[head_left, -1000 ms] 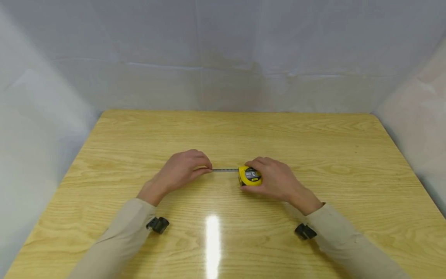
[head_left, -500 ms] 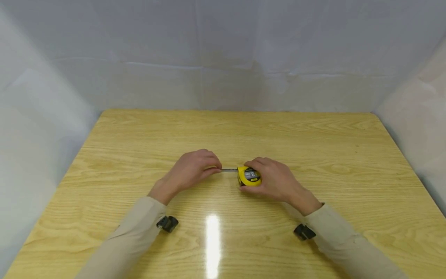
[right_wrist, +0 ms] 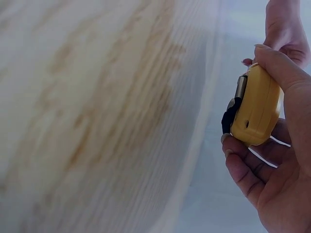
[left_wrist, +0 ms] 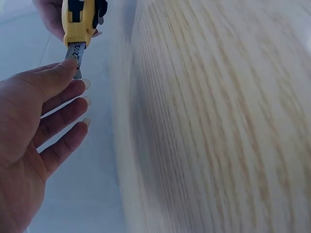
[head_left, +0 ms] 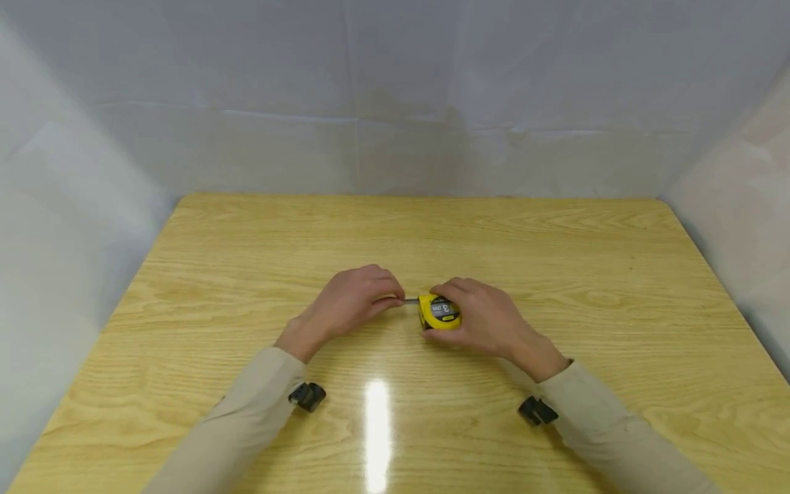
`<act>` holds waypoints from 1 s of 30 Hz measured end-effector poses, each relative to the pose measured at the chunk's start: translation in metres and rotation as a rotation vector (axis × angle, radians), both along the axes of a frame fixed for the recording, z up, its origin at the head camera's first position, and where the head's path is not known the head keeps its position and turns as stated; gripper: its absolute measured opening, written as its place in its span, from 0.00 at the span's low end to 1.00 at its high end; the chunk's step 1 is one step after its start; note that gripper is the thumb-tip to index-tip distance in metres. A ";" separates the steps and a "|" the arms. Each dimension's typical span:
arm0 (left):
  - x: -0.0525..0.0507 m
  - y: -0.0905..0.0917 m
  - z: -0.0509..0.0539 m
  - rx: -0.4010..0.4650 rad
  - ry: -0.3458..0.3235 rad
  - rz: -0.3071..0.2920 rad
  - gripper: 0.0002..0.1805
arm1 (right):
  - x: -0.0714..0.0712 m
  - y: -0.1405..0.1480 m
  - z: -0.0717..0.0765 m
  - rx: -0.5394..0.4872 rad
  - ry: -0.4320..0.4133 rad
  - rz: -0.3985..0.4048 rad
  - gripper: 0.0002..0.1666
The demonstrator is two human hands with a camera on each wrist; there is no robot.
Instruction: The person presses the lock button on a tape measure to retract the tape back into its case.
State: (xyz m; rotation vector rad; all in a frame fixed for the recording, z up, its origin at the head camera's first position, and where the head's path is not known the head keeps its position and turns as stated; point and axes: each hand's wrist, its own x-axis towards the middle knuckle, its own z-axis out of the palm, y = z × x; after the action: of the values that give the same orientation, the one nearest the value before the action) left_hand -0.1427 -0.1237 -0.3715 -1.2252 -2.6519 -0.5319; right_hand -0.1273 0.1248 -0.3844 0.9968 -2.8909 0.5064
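Note:
A yellow tape measure (head_left: 439,313) with a black and grey label is gripped by my right hand (head_left: 484,319) near the middle of the table. Its short metal blade (head_left: 411,301) sticks out to the left. My left hand (head_left: 354,302) pinches the end of that blade between thumb and forefinger. In the left wrist view the blade (left_wrist: 76,51) shows black numbers, and the other left fingers (left_wrist: 68,109) are spread below it. From the right wrist, the case (right_wrist: 257,104) is seen edge-on, held between thumb and fingers, with a metal clip on one side.
The wood-grain table (head_left: 395,233) stretches out on all sides of the hands. Pale sheeting (head_left: 395,137) hangs behind it and at both sides. A black wrist camera is fixed to each beige sleeve (head_left: 247,398). A bright light reflection lies on the front of the tabletop.
My left hand has moved right, towards the case, with the blade's end still pinched. The visible stretch of blade has become much shorter. The right hand and case have shifted only slightly left.

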 end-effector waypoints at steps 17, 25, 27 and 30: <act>0.000 0.010 -0.002 -0.032 -0.023 0.006 0.05 | 0.001 -0.002 0.001 0.015 -0.014 0.009 0.40; 0.001 0.015 -0.001 -0.048 -0.051 0.018 0.05 | 0.002 -0.004 0.001 0.015 -0.007 0.019 0.39; 0.001 0.015 -0.001 -0.056 -0.058 0.027 0.05 | 0.003 -0.004 0.000 0.014 -0.007 0.018 0.39; 0.001 0.015 -0.001 -0.059 -0.058 0.036 0.05 | 0.003 -0.004 0.000 0.008 -0.004 0.018 0.39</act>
State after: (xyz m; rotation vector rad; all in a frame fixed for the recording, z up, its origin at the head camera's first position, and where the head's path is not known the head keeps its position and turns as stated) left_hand -0.1413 -0.1084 -0.3722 -1.1934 -2.7510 -0.4952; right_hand -0.1245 0.1204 -0.3842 1.0245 -2.8929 0.4985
